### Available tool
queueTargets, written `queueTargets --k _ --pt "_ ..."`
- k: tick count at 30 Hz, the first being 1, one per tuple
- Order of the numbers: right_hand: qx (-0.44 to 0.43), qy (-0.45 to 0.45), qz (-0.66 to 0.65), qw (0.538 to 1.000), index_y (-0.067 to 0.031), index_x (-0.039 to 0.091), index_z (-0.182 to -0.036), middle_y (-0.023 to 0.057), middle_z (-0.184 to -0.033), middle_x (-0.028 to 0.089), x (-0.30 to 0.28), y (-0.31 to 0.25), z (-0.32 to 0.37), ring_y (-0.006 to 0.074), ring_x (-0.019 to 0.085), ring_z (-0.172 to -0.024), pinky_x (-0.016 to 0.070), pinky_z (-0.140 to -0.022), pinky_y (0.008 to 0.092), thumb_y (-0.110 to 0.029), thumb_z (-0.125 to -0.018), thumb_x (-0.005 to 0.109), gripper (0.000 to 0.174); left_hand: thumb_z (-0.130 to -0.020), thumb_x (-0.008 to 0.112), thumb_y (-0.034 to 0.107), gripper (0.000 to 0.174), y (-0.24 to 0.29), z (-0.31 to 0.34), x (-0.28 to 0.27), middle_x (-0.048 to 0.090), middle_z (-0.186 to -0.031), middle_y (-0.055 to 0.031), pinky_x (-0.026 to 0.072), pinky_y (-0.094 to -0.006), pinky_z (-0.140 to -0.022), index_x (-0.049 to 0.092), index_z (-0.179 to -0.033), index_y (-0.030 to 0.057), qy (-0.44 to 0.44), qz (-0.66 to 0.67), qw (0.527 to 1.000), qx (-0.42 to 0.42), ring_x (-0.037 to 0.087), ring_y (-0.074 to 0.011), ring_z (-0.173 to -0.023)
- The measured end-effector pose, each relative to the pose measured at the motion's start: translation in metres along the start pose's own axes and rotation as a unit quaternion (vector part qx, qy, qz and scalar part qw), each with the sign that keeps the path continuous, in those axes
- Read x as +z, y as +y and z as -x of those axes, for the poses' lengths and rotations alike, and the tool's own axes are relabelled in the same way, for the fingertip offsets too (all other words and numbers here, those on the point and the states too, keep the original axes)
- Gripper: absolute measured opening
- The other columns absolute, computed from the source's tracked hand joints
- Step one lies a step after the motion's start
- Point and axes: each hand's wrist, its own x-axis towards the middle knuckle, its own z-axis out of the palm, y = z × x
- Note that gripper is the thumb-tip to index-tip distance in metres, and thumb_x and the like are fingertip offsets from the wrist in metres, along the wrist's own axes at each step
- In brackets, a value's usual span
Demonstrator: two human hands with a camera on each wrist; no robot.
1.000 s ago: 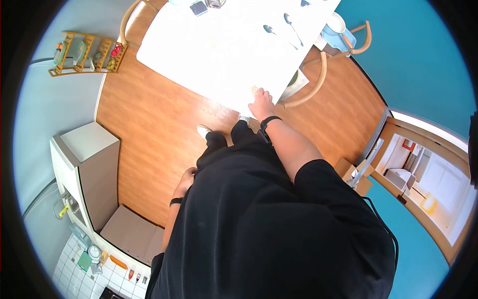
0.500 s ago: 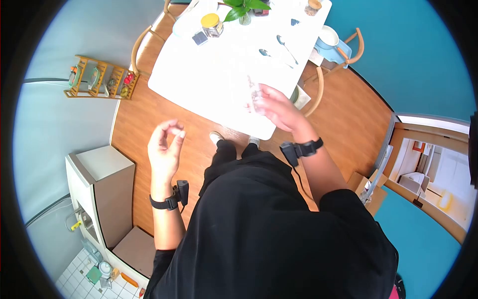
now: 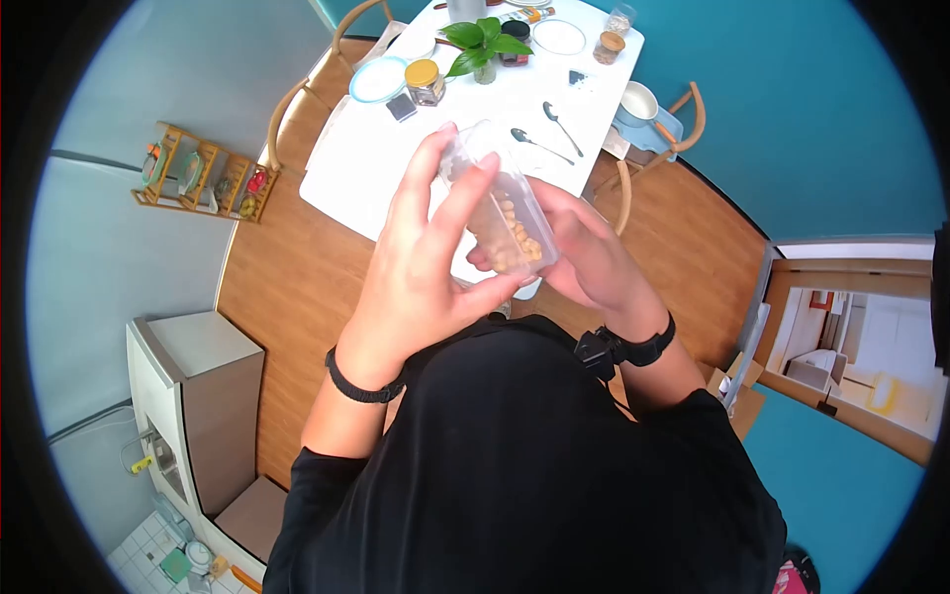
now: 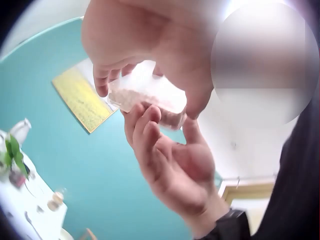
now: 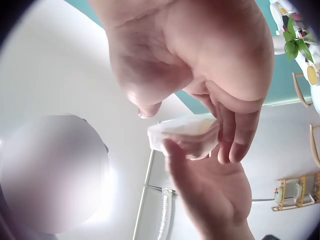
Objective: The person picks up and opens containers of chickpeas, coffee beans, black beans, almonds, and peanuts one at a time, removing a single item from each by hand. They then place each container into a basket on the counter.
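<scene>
Both hands hold a clear plastic box point(image 3: 485, 168) above the near end of the table, in front of the body. Small tan pieces point(image 3: 517, 236), bean-like or nut-like, lie gathered toward its lower end. My left hand point(image 3: 411, 262) spans the box from the left, fingers over its far part and thumb at its near end. From the right, my right hand point(image 3: 599, 257) cups it, with fingertips showing beneath. In the left wrist view, the right hand point(image 4: 175, 170) supports the box point(image 4: 167, 95) from below. Fingers partly hide the box in the right wrist view.
On the white table point(image 3: 346, 188) are two spoons point(image 3: 547, 146), a potted plant point(image 3: 485, 45), a yellow-lidded jar point(image 3: 426, 84) and a cork-topped jar point(image 3: 609, 47). A pot point(image 3: 638, 102) stands on a chair at right. A white cabinet point(image 3: 198, 346) is at left.
The right hand has lifted the box from the table's near corner and brought it closer to the body. My left hand has risen from my side and now grips the box too.
</scene>
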Motion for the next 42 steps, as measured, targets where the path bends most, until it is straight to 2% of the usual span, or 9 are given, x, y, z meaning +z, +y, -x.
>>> queueTargets --k 3,7,14,21,24,26,36,38,42 --pt "0.001 -0.023 0.040 0.999 0.0075 0.040 -0.145 0.0168 -0.119 0.062 -0.002 -0.006 0.003 0.0253 0.066 -0.104 0.0533 -0.091 0.0381 -0.066 -0.095 0.054 0.090 -0.071 0.089 0.037 0.108 -0.005 0.013 -0.008 0.035 -0.156 -0.0206 0.0440 -0.0517 -0.109 0.029 -0.155 0.0046 0.085 0.348 0.918 -0.168 0.046 -0.0416 -0.137" --pt "-0.035 -0.029 0.092 0.995 0.0085 0.056 -0.127 0.0155 -0.101 0.067 -0.004 -0.004 0.008 0.0229 0.067 -0.090 0.0527 -0.087 0.0343 -0.063 -0.100 0.048 0.077 -0.092 0.043 0.075 0.096 -0.007 0.023 -0.029 0.027 -0.152 -0.0387 0.0568 -0.0521 -0.089 0.021 -0.158 0.0094 0.106 0.866 0.441 -0.210 0.049 -0.0485 -0.127" --pt "-0.015 -0.002 0.104 0.994 0.0057 0.062 -0.115 0.0142 -0.098 0.067 -0.009 0.007 0.011 0.0208 0.066 -0.088 0.0524 -0.084 0.0337 -0.047 -0.106 0.046 0.056 -0.089 0.041 0.079 0.099 -0.013 0.035 -0.041 0.031 -0.150 -0.0401 0.0569 -0.0552 -0.090 0.023 -0.157 0.0089 0.106 0.918 0.361 -0.124 0.053 -0.0508 -0.124" --pt "-0.026 -0.005 0.130 0.991 0.0055 0.062 -0.115 0.0137 -0.098 0.067 -0.006 0.003 0.012 0.0205 0.065 -0.087 0.0523 -0.083 0.0333 -0.046 -0.106 0.048 0.054 -0.089 0.045 0.079 0.101 -0.009 0.035 -0.035 0.031 -0.151 -0.0380 0.0543 -0.0583 -0.096 0.022 -0.157 0.0080 0.078 0.924 0.359 -0.110 0.051 -0.0501 -0.128" --pt "-0.037 -0.031 0.146 0.988 0.0063 0.059 -0.120 0.0142 -0.104 0.067 0.002 -0.003 0.010 0.0207 0.066 -0.090 0.0522 -0.084 0.0332 -0.044 -0.105 0.050 0.053 -0.079 0.083 0.049 0.106 -0.002 0.038 -0.024 0.032 -0.156 -0.0268 0.0405 -0.0574 -0.112 0.023 -0.157 0.0096 0.218 0.552 0.789 -0.160 0.043 -0.0457 -0.138" --pt "-0.027 0.018 0.146 0.989 0.0057 0.052 -0.131 0.0152 -0.115 0.064 0.020 -0.011 0.006 0.0215 0.066 -0.094 0.0520 -0.087 0.0332 -0.041 -0.104 0.053 0.054 -0.068 0.094 0.026 0.112 -0.009 0.037 -0.019 0.029 -0.157 -0.0254 0.0385 -0.0559 -0.114 0.026 -0.156 0.0115 0.175 0.295 0.939 0.009 0.037 -0.0459 -0.143" --pt "-0.072 -0.001 0.216 0.974 -0.0013 0.054 -0.139 0.0142 -0.136 0.056 0.033 -0.021 -0.001 0.0216 0.061 -0.116 0.0502 -0.098 0.0348 -0.014 -0.085 0.076 0.060 -0.068 0.093 0.038 0.122 -0.006 0.043 -0.006 0.023 -0.161 -0.0265 0.0331 -0.0521 -0.116 0.017 -0.160 0.0098 0.147 0.199 0.968 0.040 0.030 -0.0431 -0.148" --pt "-0.189 -0.048 0.552 0.811 -0.0016 0.061 -0.132 0.0173 -0.139 0.057 0.036 -0.040 -0.003 0.0296 0.059 -0.125 0.0495 -0.102 0.0399 -0.011 -0.076 0.079 0.060 -0.071 0.091 0.040 0.126 0.000 0.042 -0.006 0.023 -0.161 -0.0246 0.0309 -0.0477 -0.118 0.010 -0.161 0.0042 0.170 0.302 0.938 0.021 0.032 -0.0379 -0.148" --pt "-0.263 -0.101 0.648 0.707 -0.0071 0.069 -0.121 0.0163 -0.134 0.061 0.038 -0.058 -0.009 0.0367 0.063 -0.117 0.0527 -0.097 0.0432 -0.008 -0.067 0.078 0.054 -0.071 0.089 0.021 0.117 0.014 0.042 -0.019 0.033 -0.156 -0.0210 0.0343 -0.0422 -0.117 0.015 -0.159 -0.0001 0.129 0.486 0.848 -0.169 0.040 -0.0311 -0.143"
